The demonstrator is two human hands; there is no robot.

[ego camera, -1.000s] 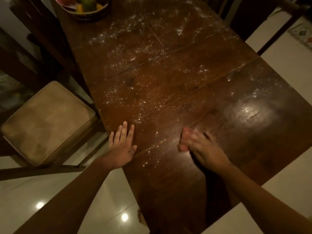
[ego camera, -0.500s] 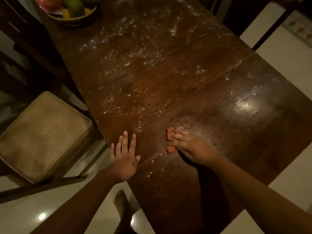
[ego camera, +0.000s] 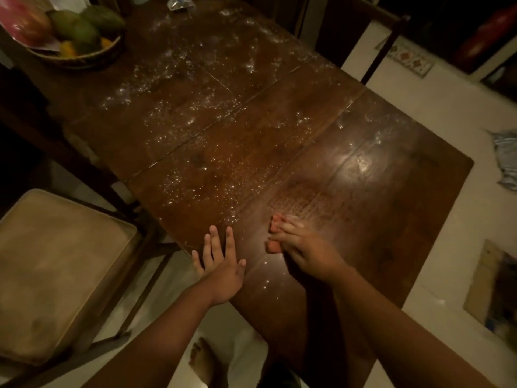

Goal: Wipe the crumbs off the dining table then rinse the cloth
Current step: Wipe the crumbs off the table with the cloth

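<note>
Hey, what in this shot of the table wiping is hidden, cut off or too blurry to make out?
All in the head view:
- Cloth: mostly hidden under the right hand; only orange edges show.
- Right hand's fingers: motion-blurred.
- Fruit basket: cut off by the top-left edge.
- Table: its far end runs past the top edge.
- Crumbs: too small to tell what they are.
- Left hand: flat at the table edge, clear.

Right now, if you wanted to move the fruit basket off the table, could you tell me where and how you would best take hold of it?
Take the fruit basket by its woven rim, one hand on each side, coming in low from the sides. The fruit is piled above the rim, so a grasp from above looks blocked, and the basket seems wide for one hand. Both hands would need freeing first: the right hand presses the cloth.
</note>
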